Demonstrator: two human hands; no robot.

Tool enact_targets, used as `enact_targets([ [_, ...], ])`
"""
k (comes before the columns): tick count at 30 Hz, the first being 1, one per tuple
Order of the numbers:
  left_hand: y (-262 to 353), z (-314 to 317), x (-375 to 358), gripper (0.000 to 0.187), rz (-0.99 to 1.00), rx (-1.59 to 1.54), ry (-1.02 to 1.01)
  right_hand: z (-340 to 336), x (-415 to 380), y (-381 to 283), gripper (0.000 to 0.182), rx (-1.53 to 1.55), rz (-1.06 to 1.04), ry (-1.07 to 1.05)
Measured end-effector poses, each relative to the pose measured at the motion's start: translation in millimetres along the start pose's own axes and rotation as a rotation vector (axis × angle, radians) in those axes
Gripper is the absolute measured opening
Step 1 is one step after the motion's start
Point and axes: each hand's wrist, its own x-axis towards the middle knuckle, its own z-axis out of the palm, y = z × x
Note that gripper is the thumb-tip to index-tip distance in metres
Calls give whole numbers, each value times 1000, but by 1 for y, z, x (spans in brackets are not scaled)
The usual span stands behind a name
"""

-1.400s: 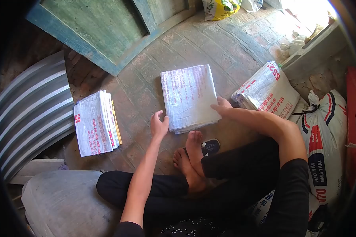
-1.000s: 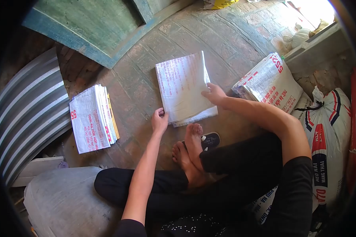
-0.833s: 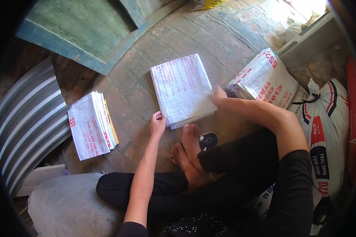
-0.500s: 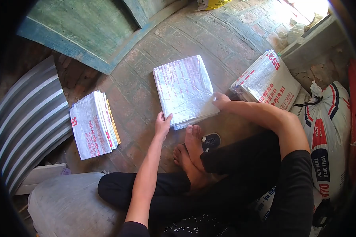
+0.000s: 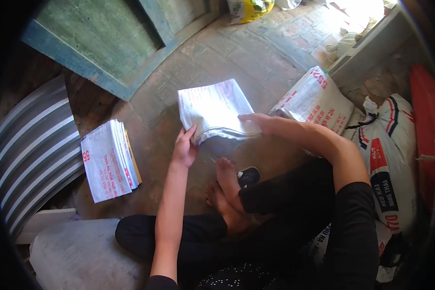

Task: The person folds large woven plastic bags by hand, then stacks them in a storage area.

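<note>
A stack of folded white woven sacks (image 5: 212,107) with faint red print is held in front of me, its near edge bowed and its layers showing. My left hand (image 5: 184,146) grips the near left corner, thumb on top. On the right side my right hand (image 5: 257,123) holds the near edge, thumb on top and the other fingers hidden beneath. To the left, a pile of folded sacks (image 5: 107,163) with red lettering lies on the floor. Another pile of folded sacks (image 5: 319,99) sits past my right forearm, partly hidden by it.
Corrugated metal sheeting (image 5: 38,154) curves along the left. A blue-green wooden door (image 5: 101,48) stands at the back left. Full tied feed sacks (image 5: 396,164) line the right. A dark slipper (image 5: 249,177) lies beside my bare feet on the brick floor (image 5: 179,72). A yellow bag (image 5: 251,10) stands at the back.
Both hands have lifted the sack stack, and its near edge now bows and tilts up. My right hand has shifted inward along that edge. The whole view has shifted slightly.
</note>
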Motion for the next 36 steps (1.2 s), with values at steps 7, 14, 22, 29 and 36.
enact_targets([
  [7, -13, 43, -29, 46, -20, 48, -169, -28, -141, -44, 43, -296, -886, 283],
  [14, -22, 78, -58, 49, -104, 204, -263, -128, -210, 67, 55, 79, -1062, 895],
  [22, -26, 20, -42, 47, -188, 431, -87, -257, -139, 124, 81, 21, -654, 1250],
  [29, 79, -61, -92, 46, -144, 961, -36, -245, -157, 123, 71, 309, -676, 822],
  [36, 142, -202, -102, 39, 232, 1447, 371, -204, -134, 103, 97, -519, -407, 1770],
])
